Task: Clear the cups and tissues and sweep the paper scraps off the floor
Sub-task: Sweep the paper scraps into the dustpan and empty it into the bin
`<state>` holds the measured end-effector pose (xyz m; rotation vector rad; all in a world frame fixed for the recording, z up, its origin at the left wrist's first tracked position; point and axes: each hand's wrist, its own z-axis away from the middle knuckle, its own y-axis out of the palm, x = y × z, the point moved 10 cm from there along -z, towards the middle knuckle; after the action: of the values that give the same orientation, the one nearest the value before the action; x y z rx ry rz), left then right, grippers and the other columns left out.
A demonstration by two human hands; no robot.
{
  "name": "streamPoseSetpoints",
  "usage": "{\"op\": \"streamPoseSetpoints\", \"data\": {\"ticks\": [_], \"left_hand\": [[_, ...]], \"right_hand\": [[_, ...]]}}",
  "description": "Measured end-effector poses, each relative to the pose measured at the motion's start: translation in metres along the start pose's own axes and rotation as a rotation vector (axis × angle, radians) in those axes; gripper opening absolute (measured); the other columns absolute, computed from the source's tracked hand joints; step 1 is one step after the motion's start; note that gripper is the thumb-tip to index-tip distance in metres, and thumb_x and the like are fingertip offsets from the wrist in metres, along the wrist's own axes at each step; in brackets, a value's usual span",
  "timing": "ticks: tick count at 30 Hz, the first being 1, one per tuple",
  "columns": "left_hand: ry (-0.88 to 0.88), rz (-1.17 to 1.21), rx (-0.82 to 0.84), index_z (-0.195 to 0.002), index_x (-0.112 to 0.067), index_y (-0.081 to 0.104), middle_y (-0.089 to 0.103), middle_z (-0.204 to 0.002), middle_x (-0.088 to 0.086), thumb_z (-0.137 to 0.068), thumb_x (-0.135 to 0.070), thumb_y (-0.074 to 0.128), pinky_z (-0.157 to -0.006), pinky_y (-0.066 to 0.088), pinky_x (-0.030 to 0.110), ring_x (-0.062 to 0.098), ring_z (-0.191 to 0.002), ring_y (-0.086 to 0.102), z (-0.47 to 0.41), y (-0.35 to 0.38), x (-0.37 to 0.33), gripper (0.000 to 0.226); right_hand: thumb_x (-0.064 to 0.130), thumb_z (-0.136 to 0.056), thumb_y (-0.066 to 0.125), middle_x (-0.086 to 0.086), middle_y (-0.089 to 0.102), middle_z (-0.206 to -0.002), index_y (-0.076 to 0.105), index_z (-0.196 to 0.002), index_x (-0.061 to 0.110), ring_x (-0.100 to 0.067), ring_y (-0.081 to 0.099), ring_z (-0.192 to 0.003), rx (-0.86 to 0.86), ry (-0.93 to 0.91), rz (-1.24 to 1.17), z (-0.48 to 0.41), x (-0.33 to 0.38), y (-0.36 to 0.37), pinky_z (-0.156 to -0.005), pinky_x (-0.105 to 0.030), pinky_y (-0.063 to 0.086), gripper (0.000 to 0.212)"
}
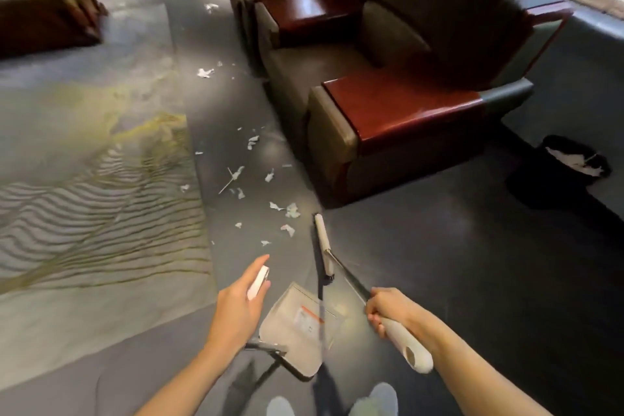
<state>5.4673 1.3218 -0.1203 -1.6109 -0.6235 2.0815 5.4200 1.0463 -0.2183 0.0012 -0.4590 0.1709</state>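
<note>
Several white paper scraps [289, 210] lie strewn along the dark floor strip between the rug and the armchairs, more farther off [205, 72]. My left hand [236, 307] grips the white handle [258, 281] of a grey dustpan [297, 324] that hangs tilted just above the floor in front of my feet. My right hand [388, 309] grips the white grip of a broom [407, 346]. Its metal pole runs up-left to the pale broom head [323, 246], which sits on the floor just right of the nearest scraps.
A patterned rug [94, 179] covers the left. Armchairs with red wooden armrests [401, 111] line the right of the strip. A black bin [560, 176] holding white waste stands at the right behind the nearest chair. My shoes [374, 398] show at the bottom.
</note>
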Motion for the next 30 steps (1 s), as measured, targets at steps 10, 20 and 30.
{"op": "streamPoseSetpoints", "data": {"ticks": [10,20,30], "left_hand": [[-0.168,-0.025,-0.259,-0.133,-0.034,0.051,0.060,-0.067,0.018,-0.094,-0.020,0.054,-0.071,0.044,0.042,0.036,-0.064,0.053,-0.032,-0.087,0.066,0.042],[-0.326,-0.009,-0.464,-0.137,-0.034,0.046,0.066,-0.104,0.019,-0.095,-0.023,0.051,-0.087,0.042,0.042,0.042,-0.101,0.056,-0.154,-0.112,0.069,0.044],[-0.289,-0.026,-0.661,-0.127,-0.017,0.059,0.066,-0.085,0.017,-0.090,-0.009,0.059,-0.067,0.046,0.039,0.040,-0.073,0.058,-0.227,-0.121,0.045,0.038]], "right_hand": [[0.000,-0.083,0.045,-0.004,0.054,-0.048,0.057,-0.080,0.002,-0.012,0.050,-0.039,0.010,-0.053,0.298,-0.033,0.094,0.067,-0.041,-0.020,0.043,0.012],[0.004,-0.088,0.045,-0.014,0.060,-0.076,0.058,-0.111,-0.002,-0.018,0.056,-0.059,-0.001,-0.086,0.569,-0.130,0.246,0.052,-0.066,-0.031,0.055,0.027],[0.006,-0.082,0.053,-0.010,0.063,-0.098,0.045,-0.132,0.010,-0.021,0.064,-0.085,0.184,0.023,1.081,-0.163,0.280,0.084,-0.086,-0.032,0.056,0.051]]}}
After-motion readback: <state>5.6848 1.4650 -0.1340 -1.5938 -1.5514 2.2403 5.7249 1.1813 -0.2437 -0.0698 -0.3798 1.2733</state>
